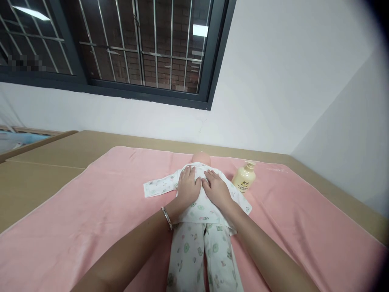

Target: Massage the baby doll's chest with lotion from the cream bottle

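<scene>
A baby doll lies stretched out on a pink mat (121, 202), its smooth bald head (201, 157) at the far end. It wears a white printed long-sleeved top (202, 211) and matching trousers (188, 255). My left hand (188, 187) rests flat on the left upper part of the top, fingers pointing away from me. On the upper right part lies my right hand (217, 190), also flat, its thumb close to the left thumb. Neither hand grips anything. The doll's face is not visible, and its hands do not show at the sleeve ends.
A pale yellow pump bottle (244, 177) stands on the mat, right of the doll by its sleeve. The mat covers a tan surface (51, 162) that meets a white wall (258, 81). Above is a dark-framed window (146, 91) with metal bars.
</scene>
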The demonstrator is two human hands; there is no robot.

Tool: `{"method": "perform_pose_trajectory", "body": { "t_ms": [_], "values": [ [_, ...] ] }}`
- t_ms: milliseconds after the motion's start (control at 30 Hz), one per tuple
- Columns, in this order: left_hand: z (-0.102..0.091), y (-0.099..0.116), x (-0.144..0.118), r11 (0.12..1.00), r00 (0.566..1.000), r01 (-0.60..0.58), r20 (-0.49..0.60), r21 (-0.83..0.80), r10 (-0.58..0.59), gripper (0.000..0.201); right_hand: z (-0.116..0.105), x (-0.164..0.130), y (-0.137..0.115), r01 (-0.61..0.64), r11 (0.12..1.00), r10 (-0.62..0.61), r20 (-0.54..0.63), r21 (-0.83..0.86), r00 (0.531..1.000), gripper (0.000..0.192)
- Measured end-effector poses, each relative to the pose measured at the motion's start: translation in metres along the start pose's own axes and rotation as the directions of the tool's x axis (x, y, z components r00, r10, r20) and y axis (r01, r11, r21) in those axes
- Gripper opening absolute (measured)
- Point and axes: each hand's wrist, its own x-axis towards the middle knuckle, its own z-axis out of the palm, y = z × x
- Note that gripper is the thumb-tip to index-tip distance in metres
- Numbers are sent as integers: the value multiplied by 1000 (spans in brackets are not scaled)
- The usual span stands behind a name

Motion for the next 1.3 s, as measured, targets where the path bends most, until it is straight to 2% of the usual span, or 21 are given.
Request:
{"method": "perform_pose_trajectory", "body": {
  "t_ms": [233, 333, 500, 667, 800, 967, 1133, 1300],
  "values": [
    [-2, 1, -2, 993, 994, -103, -20, 53, 104, 36, 2, -4, -6, -67, 997, 65, -68, -25, 996, 35],
    [-8, 9, -6, 985, 991, -122, -43, 121, 128, 30, 5, 3, 6, -31, 999, 31, -30, 20, 999, 45],
    [-16, 22, -12, 967, 987, -158, -5, 198, 162, 25, 9, 11, 23, 18, 996, -24, 69, 87, 997, 53],
    [-12, 19, -9, 969, 992, -125, 38, 211, 120, 33, 10, 9, 23, 55, 997, -59, 76, 52, 995, 54],
    [-11, 11, 1, 970, 989, -62, 143, 235, 29, 44, 7, 7, 15, 57, 998, -56, 75, -14, 996, 51],
    [-14, 3, 12, 968, 961, -3, 268, 253, -67, 53, -3, 1, 1, 69, 989, -68, 9, -133, 998, 43],
    [-9, -2, 10, 978, 968, -2, 244, 209, -51, 54, -6, -7, -10, 62, 975, -70, -31, -212, 997, 37],
    [-6, -3, 6, 981, 979, -15, 200, 195, -24, 52, 0, -5, -6, 58, 993, -63, -46, -103, 997, 38]
  ]
}}
